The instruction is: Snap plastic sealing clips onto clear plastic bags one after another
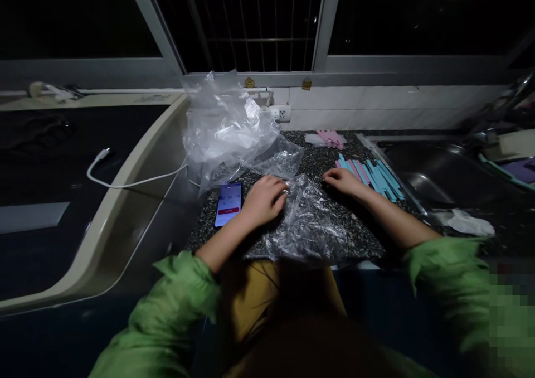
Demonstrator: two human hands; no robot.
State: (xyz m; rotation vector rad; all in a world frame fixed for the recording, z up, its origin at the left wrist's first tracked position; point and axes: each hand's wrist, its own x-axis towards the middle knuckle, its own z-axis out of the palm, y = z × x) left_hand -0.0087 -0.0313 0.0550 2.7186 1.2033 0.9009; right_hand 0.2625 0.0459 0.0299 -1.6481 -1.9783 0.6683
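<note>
A crumpled clear plastic bag (309, 222) lies flat on the speckled dark counter, between my two hands. My left hand (265, 198) is closed at its upper left corner, fingers bent over the plastic. On the other side, my right hand (345, 182) hovers low over the counter with its fingers drawn together; what they hold, if anything, does not show. Just beyond my right hand is a spread of flat light blue and pink sticks (378, 178). Left of my left hand rests a phone (228, 205) with its screen lit.
A heap of clear plastic bags (225, 124) stands at the back left. Pink strips (330, 139) lie by the tiled wall. To the right is a metal sink (434, 171) with a crumpled white wipe (470, 222) beside it. A white cable (134, 185) crosses the appliance at left.
</note>
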